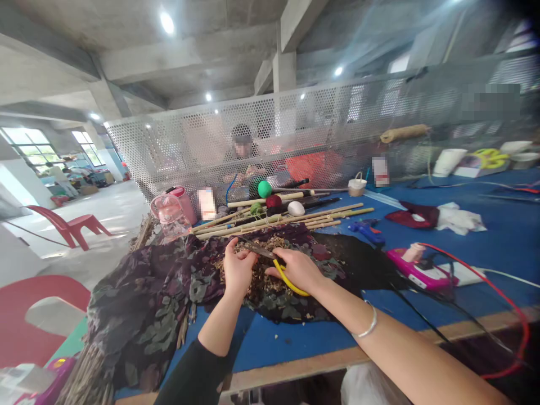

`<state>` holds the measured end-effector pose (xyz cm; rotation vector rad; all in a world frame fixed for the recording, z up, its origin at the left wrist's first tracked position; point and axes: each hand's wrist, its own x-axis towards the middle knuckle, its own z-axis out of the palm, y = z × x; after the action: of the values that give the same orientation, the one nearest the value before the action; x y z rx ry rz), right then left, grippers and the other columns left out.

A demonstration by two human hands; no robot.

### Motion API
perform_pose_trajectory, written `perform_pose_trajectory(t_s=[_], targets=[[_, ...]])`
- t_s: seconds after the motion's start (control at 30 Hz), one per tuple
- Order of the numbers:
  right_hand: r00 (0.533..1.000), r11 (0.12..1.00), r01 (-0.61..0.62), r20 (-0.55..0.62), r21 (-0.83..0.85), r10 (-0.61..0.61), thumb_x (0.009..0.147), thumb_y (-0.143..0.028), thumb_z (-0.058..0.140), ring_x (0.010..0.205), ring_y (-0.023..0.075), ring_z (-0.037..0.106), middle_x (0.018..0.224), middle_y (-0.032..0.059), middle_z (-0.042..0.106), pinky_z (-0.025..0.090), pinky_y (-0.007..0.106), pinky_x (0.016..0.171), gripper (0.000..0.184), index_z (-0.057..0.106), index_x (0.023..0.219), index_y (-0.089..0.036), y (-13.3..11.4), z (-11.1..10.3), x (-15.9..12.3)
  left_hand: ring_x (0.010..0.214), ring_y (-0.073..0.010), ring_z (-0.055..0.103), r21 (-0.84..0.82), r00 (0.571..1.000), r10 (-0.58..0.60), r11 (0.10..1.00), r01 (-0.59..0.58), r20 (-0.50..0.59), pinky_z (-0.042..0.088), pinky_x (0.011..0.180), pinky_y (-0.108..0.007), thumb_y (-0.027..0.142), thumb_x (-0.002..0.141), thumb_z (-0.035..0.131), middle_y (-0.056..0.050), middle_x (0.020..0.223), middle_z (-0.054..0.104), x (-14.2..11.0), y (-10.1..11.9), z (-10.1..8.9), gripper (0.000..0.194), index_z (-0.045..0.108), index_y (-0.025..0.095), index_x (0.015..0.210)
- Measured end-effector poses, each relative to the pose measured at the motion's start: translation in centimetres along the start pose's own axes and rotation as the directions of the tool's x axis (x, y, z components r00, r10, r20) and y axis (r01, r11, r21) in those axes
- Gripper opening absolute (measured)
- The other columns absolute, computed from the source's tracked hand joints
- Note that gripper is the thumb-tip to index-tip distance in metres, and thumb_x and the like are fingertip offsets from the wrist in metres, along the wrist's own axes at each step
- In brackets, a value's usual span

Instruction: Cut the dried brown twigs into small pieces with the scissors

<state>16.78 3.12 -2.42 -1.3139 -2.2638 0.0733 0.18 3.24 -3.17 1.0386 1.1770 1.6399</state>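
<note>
My right hand (297, 270) is closed around the yellow-handled scissors (291, 281), with their dark blades pointing left. At the blade tips, my left hand (237, 271) has its thumb and fingers pinched together. What it pinches is too small to make out. Below both hands lies a pile of brown dried plant bits (265, 281). The pile rests on a dark floral cloth (160, 304) spread over the blue tabletop (257, 343).
Bamboo sticks (291, 219) lie behind the cloth, with a green ball (264, 188) and a white ball (296, 208). To the right are a blue glue gun (367, 230) and a magenta power strip (422, 270) with cords. A person (242, 152) sits behind the perforated screen (181, 140).
</note>
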Motion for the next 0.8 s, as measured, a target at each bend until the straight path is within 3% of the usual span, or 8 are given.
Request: perform_pose_trajectory(t_s=[0.27, 0.43, 0.57, 0.8], targets=[[1.000, 0.999, -0.023, 0.013, 0.045, 0.023, 0.079, -0.053, 0.054, 0.084, 0.0222, 0.065, 0.090, 0.0069, 0.068, 0.042, 0.025, 0.067, 0.038, 0.057, 0.101, -0.023, 0.2, 0.3, -0.1, 0.064, -0.0132, 0.064, -0.093, 0.996, -0.093, 0.991, 0.092, -0.006, 0.049, 0.065, -0.025, 0.017, 0.062, 0.070, -0.002, 0.071, 0.067, -0.3, 0.7, 0.5, 0.063, 0.040, 0.016, 0.117], [0.999, 0.998, -0.038, -0.003, 0.057, 0.038, 0.080, -0.053, 0.054, 0.083, 0.0222, 0.065, 0.090, 0.0066, 0.068, 0.042, 0.026, 0.066, 0.037, 0.057, 0.101, -0.022, 0.2, 0.2, 0.0, 0.061, -0.0095, 0.060, -0.145, 0.983, -0.172, 0.973, 0.179, 0.057, 0.049, 0.062, -0.022, 0.025, 0.060, 0.071, 0.000, 0.067, 0.063, -0.6, 0.9, 0.8, 0.036, 0.057, 0.013, 0.091], [0.999, 0.997, -0.039, -0.012, 0.068, 0.040, 0.080, -0.051, 0.054, 0.083, 0.0220, 0.065, 0.090, 0.0071, 0.068, 0.042, 0.026, 0.066, 0.036, 0.058, 0.100, -0.022, 0.1, 0.1, 0.0, 0.059, -0.0092, 0.056, -0.068, 0.987, -0.141, 0.987, 0.146, 0.079, 0.047, 0.055, -0.020, 0.035, 0.060, 0.071, -0.002, 0.067, 0.062, -0.7, 0.7, 0.8, 0.028, 0.062, 0.012, 0.072], [0.999, 0.994, -0.043, -0.029, 0.100, 0.046, 0.080, -0.049, 0.055, 0.085, 0.0219, 0.064, 0.091, 0.0067, 0.068, 0.043, 0.026, 0.068, 0.034, 0.058, 0.101, -0.022, -0.2, 0.3, 0.0, 0.064, -0.0114, 0.058, -0.032, 0.993, -0.108, 0.993, 0.110, 0.051, 0.048, 0.055, -0.021, 0.034, 0.064, 0.066, -0.003, 0.069, 0.062, -1.0, 0.8, 0.8, 0.023, 0.063, 0.013, 0.073]])
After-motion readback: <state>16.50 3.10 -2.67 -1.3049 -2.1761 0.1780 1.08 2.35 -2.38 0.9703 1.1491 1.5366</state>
